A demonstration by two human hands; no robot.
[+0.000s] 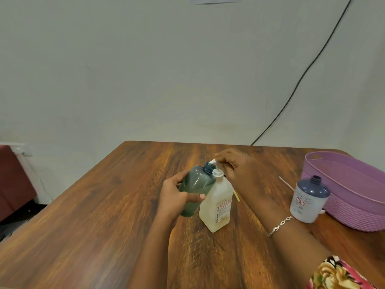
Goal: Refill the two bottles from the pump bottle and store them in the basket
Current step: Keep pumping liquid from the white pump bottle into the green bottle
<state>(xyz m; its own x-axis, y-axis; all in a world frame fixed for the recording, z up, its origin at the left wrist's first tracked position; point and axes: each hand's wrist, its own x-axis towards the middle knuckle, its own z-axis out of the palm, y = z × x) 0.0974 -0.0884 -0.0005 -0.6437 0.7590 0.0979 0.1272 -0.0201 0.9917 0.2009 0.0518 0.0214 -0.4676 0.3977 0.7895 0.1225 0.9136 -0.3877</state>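
The worktop (104, 215) is brown woodgrain. One bottle (195, 189) is smoky green, the pump bottle (216, 207) milky white. The basket (358, 197) is lilac; the sleeve (335, 274) floral.

Counting as I go: two hands of mine, my left hand (177, 197) and my right hand (239, 170). One pump bottle (218, 205). Two open-necked bottles: one green bottle (195, 184) and one blue-topped bottle (308, 201). So that's three bottles in all. One purple basket (354, 207). One wooden table (104, 205). One silver bracelet (280, 225). One black cable (308, 67).
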